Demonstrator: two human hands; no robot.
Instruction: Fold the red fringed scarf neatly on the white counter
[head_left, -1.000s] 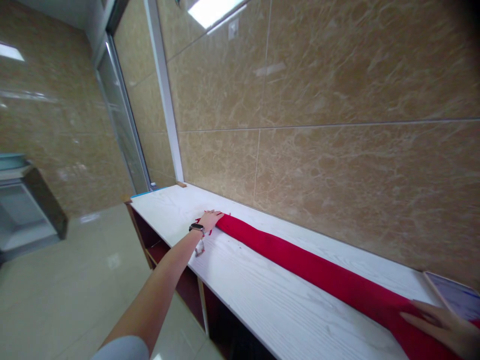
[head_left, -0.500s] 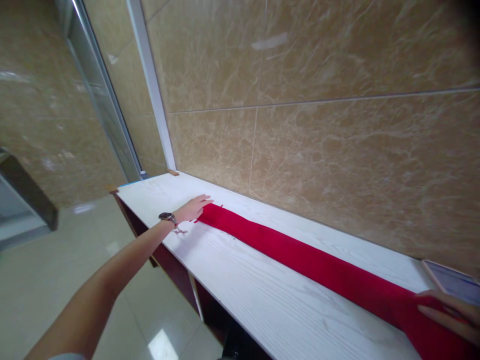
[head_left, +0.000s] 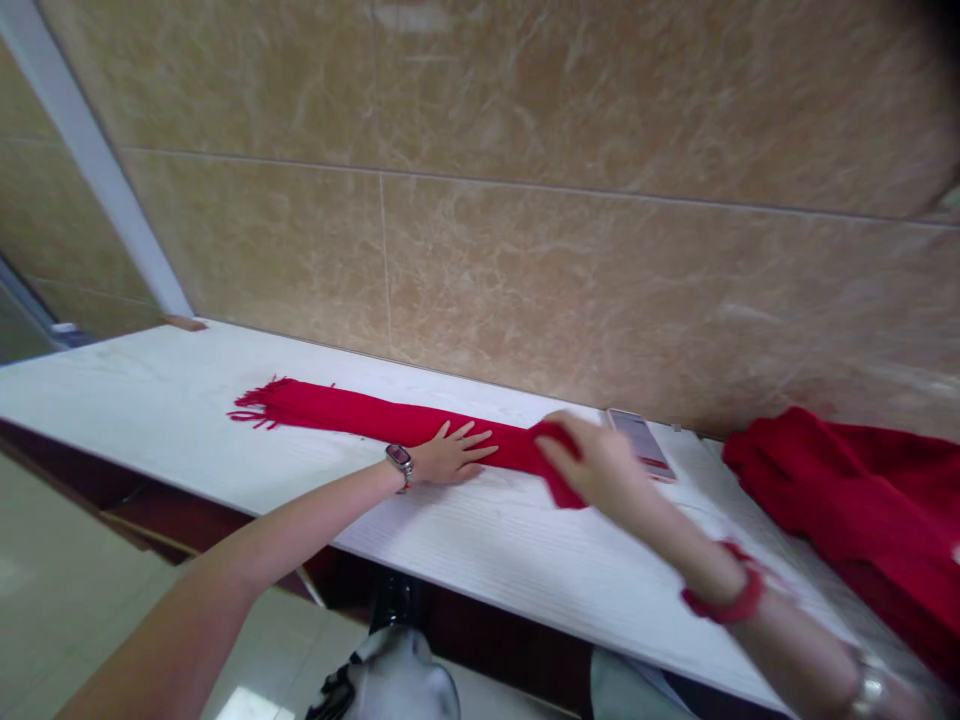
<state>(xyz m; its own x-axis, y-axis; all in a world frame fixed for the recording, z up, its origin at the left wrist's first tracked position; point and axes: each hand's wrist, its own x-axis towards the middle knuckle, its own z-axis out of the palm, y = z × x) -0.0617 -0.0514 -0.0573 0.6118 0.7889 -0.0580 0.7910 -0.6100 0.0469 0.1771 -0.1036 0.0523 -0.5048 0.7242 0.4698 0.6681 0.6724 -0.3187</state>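
A red fringed scarf (head_left: 360,411) lies in a long narrow strip on the white table, its tassels spread at the left end. My left hand (head_left: 448,455) rests flat on the middle of the strip, fingers spread; a watch is on that wrist. At the strip's right end my right hand (head_left: 592,455) has its fingers closed on the scarf, and a piece of red fabric hangs below them. A red band circles the right wrist. My right hand is slightly blurred, and part of the scarf is hidden behind it.
Just beyond my right hand lies a phone (head_left: 641,445) near the wall. More red cloth (head_left: 847,500) is heaped at the right. The white table (head_left: 135,390) runs along a tan marble-tiled wall (head_left: 525,270). A small brown block (head_left: 184,323) sits at the back left.
The view has swung right. My left hand has moved from the fringed end to the scarf's middle, uncovering the tassels. My right hand still grips the scarf, now at the strip's right end.
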